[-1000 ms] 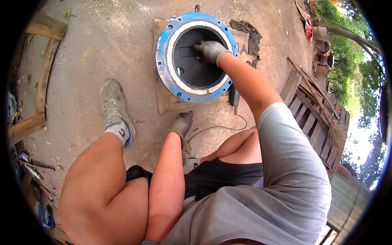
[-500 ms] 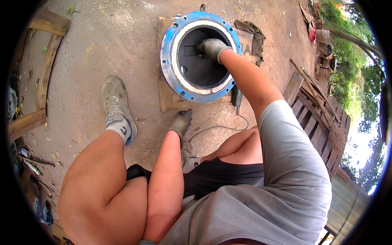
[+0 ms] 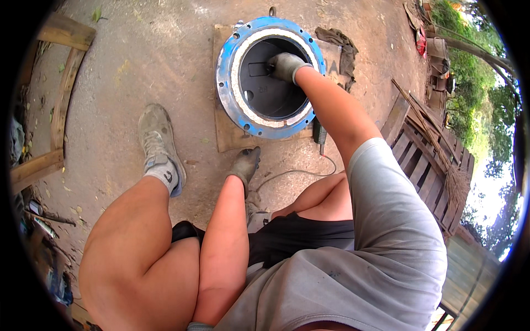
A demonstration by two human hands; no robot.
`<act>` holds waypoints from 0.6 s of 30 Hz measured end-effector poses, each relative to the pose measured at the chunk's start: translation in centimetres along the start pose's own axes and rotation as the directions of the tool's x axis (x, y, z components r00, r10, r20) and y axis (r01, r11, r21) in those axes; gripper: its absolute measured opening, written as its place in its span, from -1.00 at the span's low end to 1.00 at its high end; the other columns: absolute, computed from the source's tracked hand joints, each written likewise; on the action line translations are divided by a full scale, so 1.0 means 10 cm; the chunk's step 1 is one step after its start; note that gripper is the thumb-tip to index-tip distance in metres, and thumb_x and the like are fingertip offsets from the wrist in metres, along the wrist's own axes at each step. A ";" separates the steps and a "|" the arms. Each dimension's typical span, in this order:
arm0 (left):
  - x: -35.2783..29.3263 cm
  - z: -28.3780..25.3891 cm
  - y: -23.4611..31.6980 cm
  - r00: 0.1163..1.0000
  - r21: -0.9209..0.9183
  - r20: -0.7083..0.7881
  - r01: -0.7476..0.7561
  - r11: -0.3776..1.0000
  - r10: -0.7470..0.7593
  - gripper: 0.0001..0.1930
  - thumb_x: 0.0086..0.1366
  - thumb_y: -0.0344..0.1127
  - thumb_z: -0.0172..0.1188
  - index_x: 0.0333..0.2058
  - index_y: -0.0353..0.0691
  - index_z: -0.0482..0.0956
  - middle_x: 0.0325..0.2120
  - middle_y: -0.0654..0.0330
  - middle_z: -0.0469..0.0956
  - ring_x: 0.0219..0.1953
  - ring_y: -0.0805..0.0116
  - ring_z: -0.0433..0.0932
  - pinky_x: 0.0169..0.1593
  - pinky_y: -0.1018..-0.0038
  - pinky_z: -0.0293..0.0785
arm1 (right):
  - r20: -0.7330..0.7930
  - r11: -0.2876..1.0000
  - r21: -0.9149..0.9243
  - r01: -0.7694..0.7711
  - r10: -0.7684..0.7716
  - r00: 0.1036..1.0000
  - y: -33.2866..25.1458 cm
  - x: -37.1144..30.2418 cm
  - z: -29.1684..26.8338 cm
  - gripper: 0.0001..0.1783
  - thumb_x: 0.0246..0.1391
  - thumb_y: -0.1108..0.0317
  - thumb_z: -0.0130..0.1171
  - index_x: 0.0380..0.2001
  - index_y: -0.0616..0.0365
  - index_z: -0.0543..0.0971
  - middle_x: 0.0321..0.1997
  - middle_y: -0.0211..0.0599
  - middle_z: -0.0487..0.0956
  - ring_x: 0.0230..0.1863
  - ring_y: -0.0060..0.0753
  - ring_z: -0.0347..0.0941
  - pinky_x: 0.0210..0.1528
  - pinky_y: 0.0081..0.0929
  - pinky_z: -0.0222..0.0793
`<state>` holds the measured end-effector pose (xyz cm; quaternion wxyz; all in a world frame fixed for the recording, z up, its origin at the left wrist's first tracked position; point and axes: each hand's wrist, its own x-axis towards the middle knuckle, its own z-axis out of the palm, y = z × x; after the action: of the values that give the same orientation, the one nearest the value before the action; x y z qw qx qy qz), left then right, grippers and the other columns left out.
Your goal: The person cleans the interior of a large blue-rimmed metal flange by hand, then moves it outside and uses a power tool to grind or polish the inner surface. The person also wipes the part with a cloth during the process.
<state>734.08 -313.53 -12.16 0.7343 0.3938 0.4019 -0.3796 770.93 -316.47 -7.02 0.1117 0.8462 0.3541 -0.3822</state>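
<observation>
A blue round flange (image 3: pixel 225 105) with bolt holes and a rough whitish inner ring (image 3: pixel 237 91) lies opening upward on a flat brown sheet (image 3: pixel 222 132). My right hand (image 3: pixel 286 67), in a dirty grey glove, reaches into its dark interior (image 3: pixel 265 102). The fingers there are closed and bent downward; what they hold, if anything, is hidden. My left hand (image 3: pixel 245 164), also gloved, hangs in front of the flange, apart from it. Its fingers point forward, loosely extended, and nothing shows in them.
A dark green corded power tool (image 3: pixel 319 131) lies by the flange's near right side, its cable (image 3: pixel 292 172) running towards my foot. A dark rag (image 3: pixel 345 52) is at the right. Wooden pallets (image 3: pixel 422 160) with a twig broom (image 3: pixel 455 185) stand farther right; a timber frame (image 3: pixel 66 99) stands left.
My right hand has shifted only slightly within the flange opening. My left hand stays in nearly the same place.
</observation>
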 end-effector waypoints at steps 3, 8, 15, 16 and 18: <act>0.00 0.01 -0.01 1.000 -0.025 0.015 0.000 1.000 0.000 -0.42 0.49 0.17 0.16 0.20 -0.21 0.52 -0.08 0.12 0.70 -0.18 0.26 0.66 -0.20 0.31 0.47 | -0.057 0.989 0.129 0.069 -0.063 0.996 -0.05 -0.16 -0.10 -0.61 0.04 0.22 0.40 -0.01 -0.05 0.76 -0.05 -0.14 0.77 0.02 -0.09 0.70 0.15 -0.21 0.57; -0.02 -0.09 -0.07 0.999 -0.069 -0.025 -0.029 0.997 0.027 -0.43 0.48 0.18 0.16 0.18 -0.18 0.53 -0.11 0.11 0.70 -0.23 0.28 0.67 -0.24 0.33 0.47 | -0.177 0.581 0.789 0.199 -0.094 0.980 0.09 -0.71 -1.00 -0.65 0.25 0.21 0.37 -0.01 0.19 0.75 -0.20 -0.26 0.77 -0.23 -0.43 0.67 -0.07 -0.48 0.61; 0.00 0.05 -0.05 0.999 -0.110 -0.009 0.037 0.993 -0.038 -0.44 0.47 0.20 0.18 0.13 -0.17 0.54 -0.14 0.14 0.70 -0.29 0.32 0.66 -0.26 0.36 0.49 | -0.337 0.862 0.083 -0.500 0.496 0.800 2.60 -1.15 -0.89 -0.62 0.23 0.10 0.16 -0.05 0.04 0.75 -0.12 0.05 0.78 -0.05 0.06 0.74 0.05 -0.09 0.61; -0.02 0.14 0.02 0.999 -0.105 0.015 0.047 0.993 -0.046 -0.44 0.46 0.21 0.18 0.13 -0.17 0.54 -0.14 0.14 0.70 -0.28 0.32 0.66 -0.25 0.36 0.50 | -0.287 0.654 0.614 -0.441 0.706 0.647 2.85 -1.38 -0.53 -0.59 0.21 0.11 0.16 0.03 -0.02 0.75 0.02 0.02 0.74 0.06 0.10 0.70 0.16 -0.10 0.57; -0.15 0.08 0.13 0.996 -0.115 -0.027 0.081 0.990 -0.085 -0.46 0.49 0.18 0.15 0.14 -0.17 0.54 -0.13 0.14 0.71 -0.28 0.32 0.67 -0.22 0.37 0.54 | -0.275 0.832 0.206 -0.515 0.554 0.786 2.66 -1.58 0.02 -0.53 0.25 0.07 0.13 0.04 0.14 0.73 0.07 0.14 0.70 0.15 0.19 0.64 0.20 -0.07 0.56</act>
<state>734.87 -313.34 -10.13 0.7328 0.3401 0.4505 -0.3800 781.80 -343.94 2.19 0.1048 0.9677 0.0895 -0.2111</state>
